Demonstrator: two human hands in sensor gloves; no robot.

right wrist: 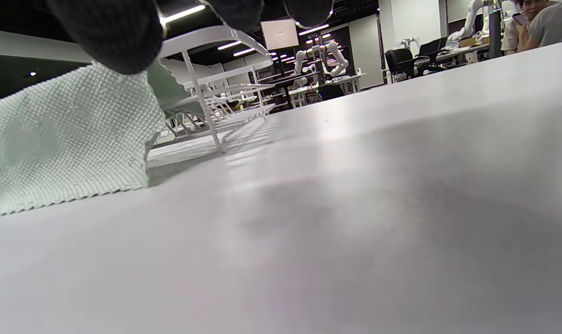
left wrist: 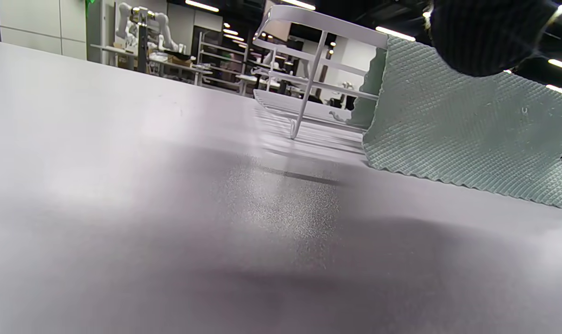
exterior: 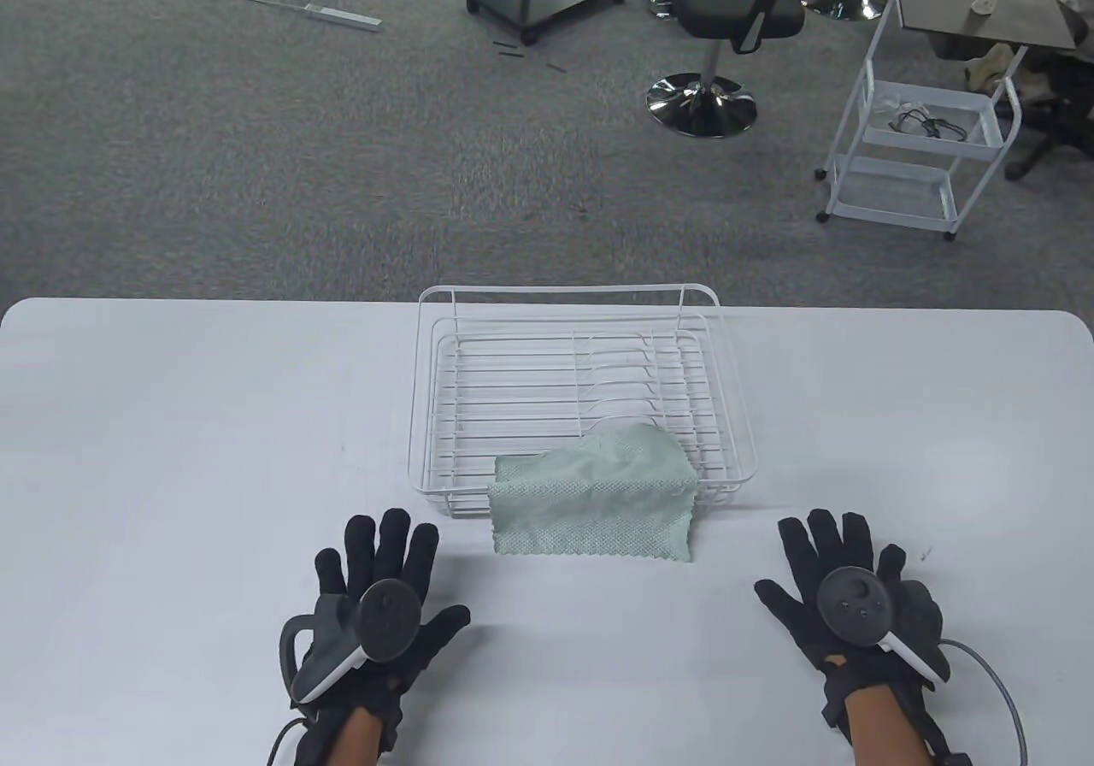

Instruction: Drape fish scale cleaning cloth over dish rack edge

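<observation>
A pale green scale-textured cloth (exterior: pixel 594 501) hangs over the near edge of a white wire dish rack (exterior: pixel 444 390), part inside the rack, part down onto the white table. It shows in the left wrist view (left wrist: pixel 457 125) and the right wrist view (right wrist: pixel 63 134), with the rack (left wrist: pixel 309 60) (right wrist: pixel 202 106) behind it. My left hand (exterior: pixel 380 578) lies flat on the table, fingers spread, left of the cloth and apart from it. My right hand (exterior: pixel 842 582) lies flat, fingers spread, right of the cloth. Both hold nothing.
The white table (exterior: pixel 171 458) reaches the view's left and right edges. Beyond its far edge are grey carpet, a swivel chair (exterior: pixel 726 22) and a white rolling cart (exterior: pixel 923 142).
</observation>
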